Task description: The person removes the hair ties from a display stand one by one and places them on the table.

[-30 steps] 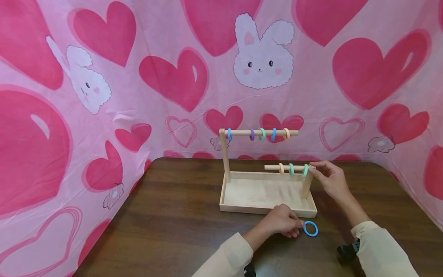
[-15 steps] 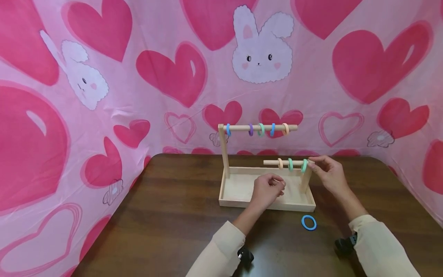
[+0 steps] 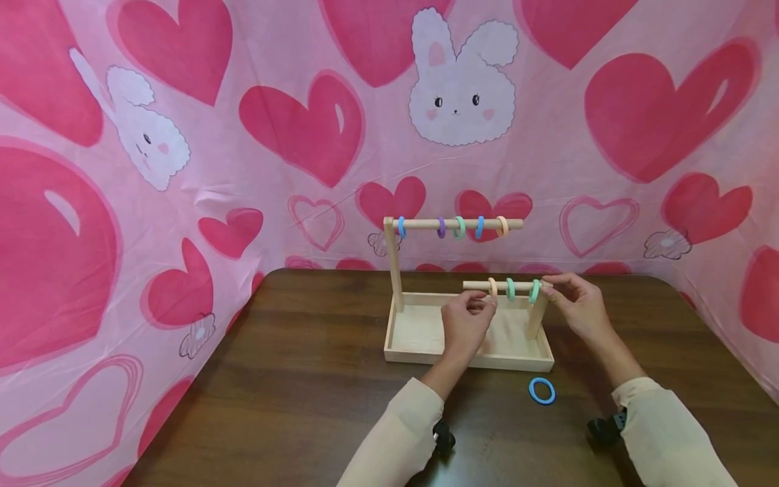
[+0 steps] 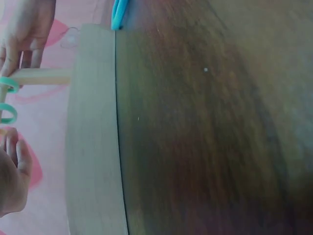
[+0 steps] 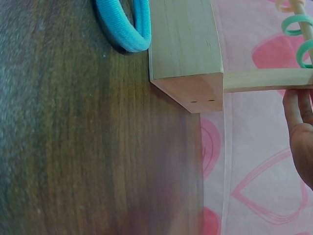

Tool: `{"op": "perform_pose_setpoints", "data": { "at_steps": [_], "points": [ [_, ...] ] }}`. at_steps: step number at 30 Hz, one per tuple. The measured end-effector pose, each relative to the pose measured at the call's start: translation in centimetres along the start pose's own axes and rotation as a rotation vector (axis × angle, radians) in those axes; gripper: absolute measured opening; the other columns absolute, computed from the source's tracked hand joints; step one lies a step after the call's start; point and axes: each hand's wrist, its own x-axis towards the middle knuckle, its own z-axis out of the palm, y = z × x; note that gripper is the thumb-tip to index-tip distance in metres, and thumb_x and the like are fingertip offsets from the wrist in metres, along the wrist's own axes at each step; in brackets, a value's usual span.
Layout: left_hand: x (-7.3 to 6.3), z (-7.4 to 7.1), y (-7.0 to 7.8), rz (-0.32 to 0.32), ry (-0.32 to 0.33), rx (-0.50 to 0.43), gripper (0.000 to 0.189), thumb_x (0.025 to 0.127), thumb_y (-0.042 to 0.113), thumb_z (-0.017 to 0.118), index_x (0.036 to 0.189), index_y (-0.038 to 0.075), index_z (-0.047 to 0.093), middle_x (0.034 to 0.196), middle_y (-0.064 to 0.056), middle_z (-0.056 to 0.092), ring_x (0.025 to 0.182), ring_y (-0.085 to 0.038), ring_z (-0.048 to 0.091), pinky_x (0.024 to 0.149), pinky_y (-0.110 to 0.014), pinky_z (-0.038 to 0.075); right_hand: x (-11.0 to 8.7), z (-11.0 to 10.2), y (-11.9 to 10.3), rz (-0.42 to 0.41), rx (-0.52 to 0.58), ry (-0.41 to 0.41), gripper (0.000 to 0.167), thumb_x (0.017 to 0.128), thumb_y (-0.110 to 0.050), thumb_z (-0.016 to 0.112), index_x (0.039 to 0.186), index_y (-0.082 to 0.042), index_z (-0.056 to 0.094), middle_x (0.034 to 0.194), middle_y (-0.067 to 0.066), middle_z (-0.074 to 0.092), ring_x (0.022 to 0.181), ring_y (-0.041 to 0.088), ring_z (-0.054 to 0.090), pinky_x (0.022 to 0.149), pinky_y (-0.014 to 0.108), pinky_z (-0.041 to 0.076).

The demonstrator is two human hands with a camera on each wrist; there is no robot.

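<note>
Nearby, a blue ring [image 3: 541, 391] lies on the desk [image 3: 292, 379], before the wooden tray [image 3: 420, 357]. Farther off, the left hand [image 3: 464, 326] pinches the peach ring [image 3: 493, 289], closest to the free left end of the lower bar [image 3: 475, 285], which runs sideways to the right hand [image 3: 582, 310], gripping its right end.

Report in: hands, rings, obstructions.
Left hand at peach ring on lower bar, grip unclear. Right hand pinching post top. Blue ring on table, near side of tray. No obstruction seen.
</note>
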Motion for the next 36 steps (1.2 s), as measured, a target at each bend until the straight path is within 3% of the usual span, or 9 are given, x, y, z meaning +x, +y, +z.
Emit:
{"op": "perform_pose_setpoints", "data": {
  "at_steps": [14,18,24,31,36],
  "points": [
    [-0.1,1.1,-0.3,0.047,0.017,0.034,0.016,0.086,0.015,0.080,0.100,0.006,0.081,0.082,-0.009,0.079,0.064,0.001,0.067,0.059,-0.011,0.051,-0.1,0.1,0.1,-0.013,0.043,-0.004,0.018,0.089,0.016,0.065,0.106,0.014,0.066,0.094,-0.030,0.070,0.082,-0.013,0.063,0.072,0.005,0.051],
    [-0.1,1.1,-0.2,0.077,-0.016,0.055,0.014,0.089,0.011,0.078,0.099,0.004,0.081,0.083,-0.010,0.079,0.063,0.003,0.064,0.058,-0.009,0.049,-0.1,0.1,0.1,-0.015,0.050,-0.003,0.018,0.089,0.016,0.065,0.106,0.014,0.066,0.093,-0.030,0.071,0.081,-0.012,0.063,0.072,0.005,0.052],
    [0.1,0.9,-0.3,0.166,-0.035,0.168,0.011,0.091,0.013,0.076,0.097,0.005,0.081,0.079,-0.006,0.079,0.064,-0.003,0.066,0.061,-0.009,0.047,-0.2,0.1,0.1,-0.006,0.030,-0.002,0.018,0.089,0.015,0.066,0.107,0.015,0.066,0.093,-0.030,0.070,0.081,-0.013,0.063,0.072,0.005,0.052],
    [0.2,0.5,-0.1,0.178,-0.045,0.255,0.013,0.094,0.017,0.073,0.100,0.008,0.081,0.080,-0.004,0.078,0.068,-0.001,0.061,0.063,-0.008,0.041,-0.2,0.0,0.0,-0.008,0.020,0.000,0.019,0.089,0.015,0.066,0.108,0.016,0.065,0.092,-0.032,0.069,0.081,-0.013,0.063,0.071,0.005,0.051],
    [0.2,0.2,-0.1,0.206,-0.031,0.277,0.013,0.094,0.018,0.073,0.101,0.010,0.080,0.083,-0.004,0.079,0.070,-0.005,0.067,0.063,-0.008,0.043,-0.2,0.1,0.1,-0.010,0.030,0.000,0.018,0.089,0.015,0.065,0.107,0.015,0.065,0.092,-0.031,0.070,0.080,-0.013,0.063,0.071,0.006,0.051]
  ]
}}
